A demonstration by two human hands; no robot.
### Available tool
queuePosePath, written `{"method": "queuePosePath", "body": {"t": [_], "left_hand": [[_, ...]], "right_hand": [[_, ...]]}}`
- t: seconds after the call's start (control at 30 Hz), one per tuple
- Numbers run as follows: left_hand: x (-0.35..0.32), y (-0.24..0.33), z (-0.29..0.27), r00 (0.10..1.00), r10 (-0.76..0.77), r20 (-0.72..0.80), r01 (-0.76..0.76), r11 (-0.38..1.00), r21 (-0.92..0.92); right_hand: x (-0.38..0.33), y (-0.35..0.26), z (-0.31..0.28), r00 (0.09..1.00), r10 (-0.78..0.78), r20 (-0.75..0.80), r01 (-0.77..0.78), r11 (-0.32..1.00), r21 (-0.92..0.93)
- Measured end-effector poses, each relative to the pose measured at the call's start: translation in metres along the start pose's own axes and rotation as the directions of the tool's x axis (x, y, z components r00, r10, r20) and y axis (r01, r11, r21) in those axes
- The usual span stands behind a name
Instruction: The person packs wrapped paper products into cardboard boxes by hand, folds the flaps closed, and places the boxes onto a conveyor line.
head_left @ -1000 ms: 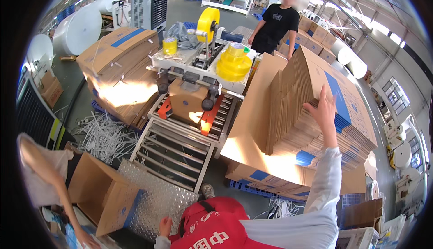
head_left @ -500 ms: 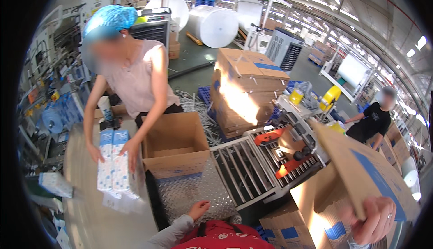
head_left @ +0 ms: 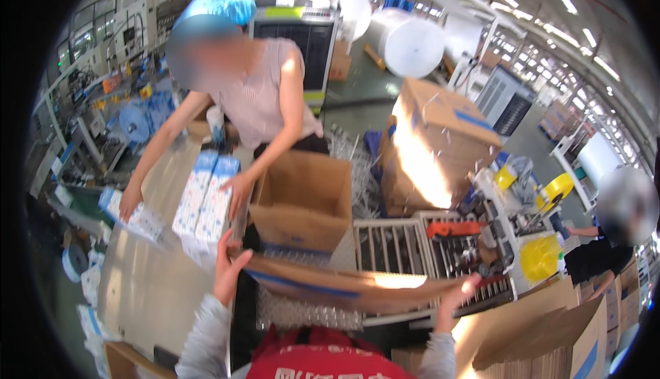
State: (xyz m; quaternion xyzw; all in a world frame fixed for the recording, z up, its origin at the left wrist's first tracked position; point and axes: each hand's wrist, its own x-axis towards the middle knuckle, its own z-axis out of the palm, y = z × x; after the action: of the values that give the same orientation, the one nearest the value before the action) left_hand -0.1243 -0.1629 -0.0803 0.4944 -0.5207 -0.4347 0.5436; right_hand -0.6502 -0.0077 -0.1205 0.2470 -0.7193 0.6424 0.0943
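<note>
A bench [head_left: 148, 290] runs along the left. Beyond it to the right an open carton [head_left: 302, 200] stands before a roller conveyor [head_left: 392, 248]. Nearest, a flattened cardboard box [head_left: 350, 284] lies across the view, the left hand [head_left: 230, 269] clamped on its left end, the right hand [head_left: 457, 296] gripping its right end. A co-worker's hand [head_left: 237, 190] rests on blue-white packs [head_left: 206, 197].

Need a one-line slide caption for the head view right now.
Both hands, left hand and right hand, hold a flat carton over the rollers while a co-worker packs an open box.
</note>
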Motion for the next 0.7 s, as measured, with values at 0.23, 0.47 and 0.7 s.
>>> {"method": "queuePosePath", "body": {"t": [0.23, 0.47, 0.7], "left_hand": [[0.040, 0.048, 0.004, 0.901, -0.413, -0.136, 0.430, 0.891, 0.147], [0.021, 0.114, 0.044, 0.939, -0.341, -0.049, 0.198, 0.420, 0.886], [-0.120, 0.064, 0.185, 0.235, -0.813, 0.532, 0.081, 0.562, 0.823]], "right_hand": [[-0.066, -0.031, 0.057, 0.897, 0.170, 0.408, -0.300, 0.912, 0.279], [0.042, 0.020, 0.046, 0.532, 0.128, 0.837, -0.615, 0.737, 0.279], [-0.030, 0.053, 0.115, 0.625, -0.263, 0.735, 0.319, 0.945, 0.067]]}}
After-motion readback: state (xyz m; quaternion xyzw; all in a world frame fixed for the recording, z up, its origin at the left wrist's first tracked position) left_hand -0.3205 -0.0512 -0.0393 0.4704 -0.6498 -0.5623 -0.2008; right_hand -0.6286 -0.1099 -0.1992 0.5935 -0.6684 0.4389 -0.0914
